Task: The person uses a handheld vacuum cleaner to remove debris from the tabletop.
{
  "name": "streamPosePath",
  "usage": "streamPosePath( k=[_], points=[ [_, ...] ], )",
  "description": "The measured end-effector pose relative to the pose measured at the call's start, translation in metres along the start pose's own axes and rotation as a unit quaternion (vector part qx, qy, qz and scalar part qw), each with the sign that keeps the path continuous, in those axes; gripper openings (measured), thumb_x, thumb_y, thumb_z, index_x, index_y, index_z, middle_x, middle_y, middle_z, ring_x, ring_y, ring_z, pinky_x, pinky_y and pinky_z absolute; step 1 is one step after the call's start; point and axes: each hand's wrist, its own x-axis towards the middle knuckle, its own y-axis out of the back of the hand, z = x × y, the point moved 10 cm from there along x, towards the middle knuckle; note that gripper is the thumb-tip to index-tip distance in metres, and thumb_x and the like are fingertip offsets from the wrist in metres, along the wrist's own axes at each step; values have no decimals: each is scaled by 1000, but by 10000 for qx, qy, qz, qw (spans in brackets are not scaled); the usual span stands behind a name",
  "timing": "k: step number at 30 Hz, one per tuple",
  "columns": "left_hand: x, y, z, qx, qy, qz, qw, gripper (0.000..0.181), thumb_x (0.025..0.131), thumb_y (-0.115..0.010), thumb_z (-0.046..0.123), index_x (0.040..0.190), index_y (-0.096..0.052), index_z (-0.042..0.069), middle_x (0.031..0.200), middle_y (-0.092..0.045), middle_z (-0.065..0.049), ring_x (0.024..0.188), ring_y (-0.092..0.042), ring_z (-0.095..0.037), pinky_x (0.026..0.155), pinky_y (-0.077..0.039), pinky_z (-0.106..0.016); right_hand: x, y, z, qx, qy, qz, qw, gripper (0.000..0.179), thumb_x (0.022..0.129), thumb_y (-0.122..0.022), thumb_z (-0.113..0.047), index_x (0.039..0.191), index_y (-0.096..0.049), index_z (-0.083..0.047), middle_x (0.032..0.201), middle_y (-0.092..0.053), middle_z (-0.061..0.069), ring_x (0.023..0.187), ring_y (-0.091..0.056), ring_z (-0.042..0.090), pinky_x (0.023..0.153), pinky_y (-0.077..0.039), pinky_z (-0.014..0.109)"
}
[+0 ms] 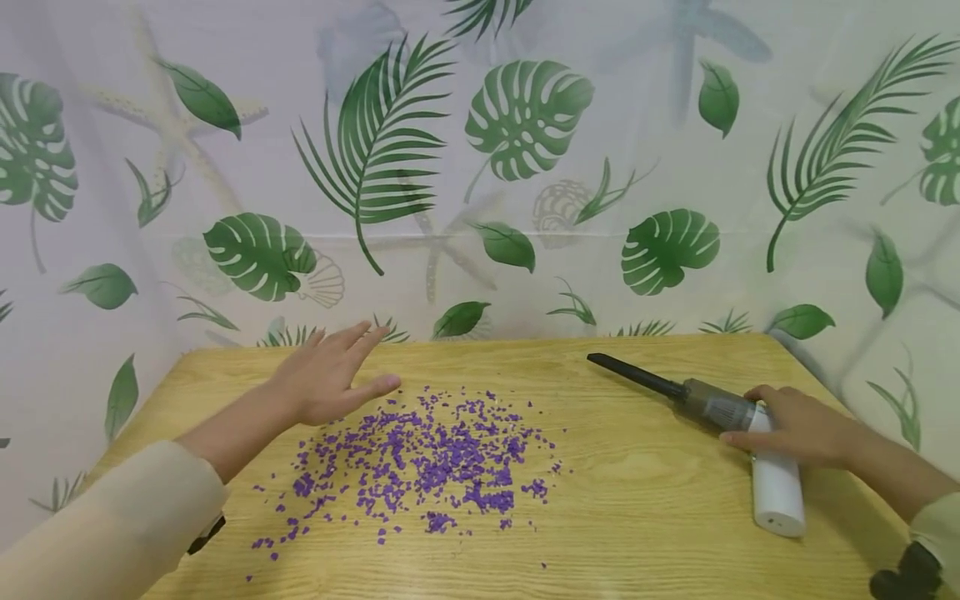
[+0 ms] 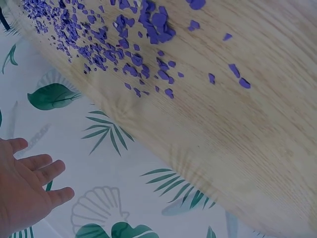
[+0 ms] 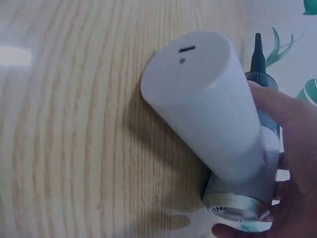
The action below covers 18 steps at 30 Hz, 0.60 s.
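Note:
My left hand (image 1: 330, 379) hovers over the far left of the table with its fingers spread and straight, holding nothing. Below and to its right, many small purple scraps (image 1: 457, 454) are scattered across the wood; what they are made of I cannot tell. On the right side, my right hand (image 1: 802, 427) grips a white and grey handheld vacuum cleaner (image 1: 716, 406) around its body. The vacuum's black narrow nozzle (image 1: 633, 373) points to the far left, away from the scraps. In the right wrist view, the white handle (image 3: 213, 109) slants over the wood, with fingers around the body behind it.
The light wooden table (image 1: 637, 533) ends at a curtain or cloth (image 1: 555, 275) printed with green leaves and starfish. Bare wood lies between the scraps and the vacuum. A few stray scraps lie toward the near left.

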Motion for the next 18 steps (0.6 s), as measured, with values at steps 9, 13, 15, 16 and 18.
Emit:
streamPosePath(
  k=[9,13,15,16,18],
  points=[
    [6,-3,16,-46,-140,-29,9999,83,98,-39,67,160,-21,16,162,-28,-18,147,-31,-40,118,-15,-67,7,-6,-2,-223,103,-25,9997,82,86,-72,-50,129,-49,16,98,-67,17,80,-62,21,62,-49,32],
    [10,-6,23,-77,-197,-54,9998,84,98,-40,67,160,-21,15,162,-28,-17,148,-31,-38,119,-15,-66,8,-4,-3,-348,133,-28,9993,80,87,-72,-51,128,-51,15,98,-68,16,82,-63,23,64,-49,33],
    [12,-7,26,-97,-224,-69,9997,84,98,-40,67,160,-21,15,163,-27,-16,148,-30,-38,119,-16,-65,8,-4,-5,-367,173,-34,9992,80,87,-72,-50,128,-51,15,99,-69,17,83,-64,24,66,-50,34],
    [13,-7,28,-105,-236,-74,9996,83,98,-40,67,160,-22,15,163,-27,-17,148,-30,-38,119,-16,-65,9,-4,-6,-375,201,-23,9991,79,87,-72,-50,128,-51,15,99,-69,17,83,-64,24,66,-51,34],
    [14,-7,31,-139,-260,-92,9995,83,98,-40,66,160,-22,15,163,-26,-16,149,-29,-38,120,-16,-65,9,-3,-8,-403,272,10,9988,79,87,-72,-50,127,-52,15,101,-69,17,84,-65,23,68,-51,35]
  ],
)
